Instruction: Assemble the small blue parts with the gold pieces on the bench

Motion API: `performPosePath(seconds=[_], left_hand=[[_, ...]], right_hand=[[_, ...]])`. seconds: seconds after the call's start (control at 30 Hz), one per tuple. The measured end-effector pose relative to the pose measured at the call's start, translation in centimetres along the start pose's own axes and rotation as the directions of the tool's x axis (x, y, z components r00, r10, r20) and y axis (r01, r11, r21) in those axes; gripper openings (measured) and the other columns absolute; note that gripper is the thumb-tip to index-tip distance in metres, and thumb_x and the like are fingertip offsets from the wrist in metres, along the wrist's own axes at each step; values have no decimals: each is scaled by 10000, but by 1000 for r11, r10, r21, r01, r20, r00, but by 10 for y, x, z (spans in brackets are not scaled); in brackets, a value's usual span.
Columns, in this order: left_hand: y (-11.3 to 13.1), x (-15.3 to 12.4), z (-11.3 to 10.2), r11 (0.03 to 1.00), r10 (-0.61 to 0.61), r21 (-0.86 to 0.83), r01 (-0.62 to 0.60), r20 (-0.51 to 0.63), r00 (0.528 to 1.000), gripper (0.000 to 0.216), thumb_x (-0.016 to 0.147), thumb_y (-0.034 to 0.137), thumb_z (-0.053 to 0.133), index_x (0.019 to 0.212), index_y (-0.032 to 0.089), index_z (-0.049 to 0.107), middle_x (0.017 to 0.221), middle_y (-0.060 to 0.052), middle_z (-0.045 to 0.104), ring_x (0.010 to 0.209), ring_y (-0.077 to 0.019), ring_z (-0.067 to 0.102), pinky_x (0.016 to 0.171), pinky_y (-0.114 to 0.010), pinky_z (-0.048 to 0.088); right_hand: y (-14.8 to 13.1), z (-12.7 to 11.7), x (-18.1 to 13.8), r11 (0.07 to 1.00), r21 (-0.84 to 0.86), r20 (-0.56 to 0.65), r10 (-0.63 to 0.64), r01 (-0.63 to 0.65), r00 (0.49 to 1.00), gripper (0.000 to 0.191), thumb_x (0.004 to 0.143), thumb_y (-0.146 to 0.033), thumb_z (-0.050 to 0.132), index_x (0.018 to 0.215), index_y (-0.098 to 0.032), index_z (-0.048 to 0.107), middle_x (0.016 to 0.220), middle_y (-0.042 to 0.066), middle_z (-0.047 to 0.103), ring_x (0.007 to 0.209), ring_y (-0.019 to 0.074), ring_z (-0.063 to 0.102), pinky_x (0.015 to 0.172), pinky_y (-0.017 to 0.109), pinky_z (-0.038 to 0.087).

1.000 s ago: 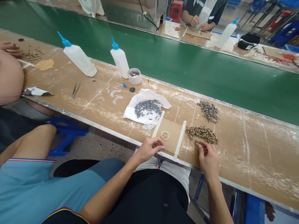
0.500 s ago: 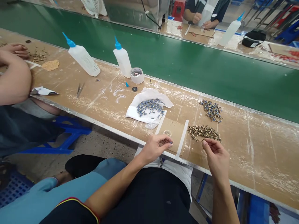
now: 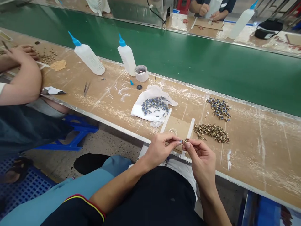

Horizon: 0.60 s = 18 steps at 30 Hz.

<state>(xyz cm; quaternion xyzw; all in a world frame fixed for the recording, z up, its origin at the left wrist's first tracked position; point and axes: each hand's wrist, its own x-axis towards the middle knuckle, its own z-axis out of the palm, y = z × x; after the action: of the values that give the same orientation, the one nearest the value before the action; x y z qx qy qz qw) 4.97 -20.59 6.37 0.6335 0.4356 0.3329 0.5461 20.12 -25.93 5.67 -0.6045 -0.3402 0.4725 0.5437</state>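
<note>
My left hand [image 3: 162,146] pinches a small blue piece [image 3: 181,141] between thumb and fingertips. Right against it, my right hand [image 3: 201,155] pinches a small brass-coloured piece [image 3: 185,141]; the two pieces meet or nearly meet at the fingertips. Below them lies a cardboard mat [image 3: 178,125] with white tape strips and a small clear ring [image 3: 173,131]. Small blue pieces [image 3: 154,106] are heaped on a white paper sheet [image 3: 137,110] to the left. To the right are a pile of brass-coloured pieces [image 3: 211,133] and, behind it, a pile of blue-and-brass pieces [image 3: 219,108].
Two white bottles with blue nozzles, one tall bottle [image 3: 89,59] and another bottle [image 3: 127,59], stand near a tape roll [image 3: 141,74]. Tweezers [image 3: 86,88] lie left. A co-worker's arm [image 3: 23,78] rests at far left. A green belt [image 3: 188,56] runs behind the table.
My right hand has moved left from beside the brass-coloured pile to meet my left hand, bringing a brass-coloured piece to the blue one. The view has shifted slightly.
</note>
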Motion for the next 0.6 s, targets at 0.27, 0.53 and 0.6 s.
performPosePath(seconds=[0.27, 0.53, 0.6], left_hand=[[-1, 0, -1, 997, 45, 63, -47, 34, 998, 104, 882, 176, 640, 838, 128, 721, 796, -37, 671, 761, -142, 605, 699, -235, 455], [-3, -1, -4, 913, 290, 278, -297, 68, 955, 151, 908, 101, 555, 814, 129, 670, 759, -24, 607, 710, -128, 558, 668, -232, 429], [1, -1, -5, 846, 363, 379, -374, 104, 926, 172, 912, 78, 517, 801, 129, 638, 750, -25, 588, 691, -129, 537, 641, -230, 413]], right_hand=[[4, -6, -3, 1000, -10, 82, -16, 17, 997, 110, 849, -307, 730, 871, -206, 692, 806, 7, 698, 756, 127, 666, 709, 228, 548], [5, -13, -2, 996, -46, 223, -61, 73, 973, 45, 894, -245, 676, 860, -217, 668, 787, -10, 616, 749, 116, 592, 691, 227, 488], [3, -14, -1, 991, -54, 247, -106, 123, 963, 84, 906, -228, 656, 825, -214, 639, 766, -14, 581, 736, 119, 561, 676, 235, 465]])
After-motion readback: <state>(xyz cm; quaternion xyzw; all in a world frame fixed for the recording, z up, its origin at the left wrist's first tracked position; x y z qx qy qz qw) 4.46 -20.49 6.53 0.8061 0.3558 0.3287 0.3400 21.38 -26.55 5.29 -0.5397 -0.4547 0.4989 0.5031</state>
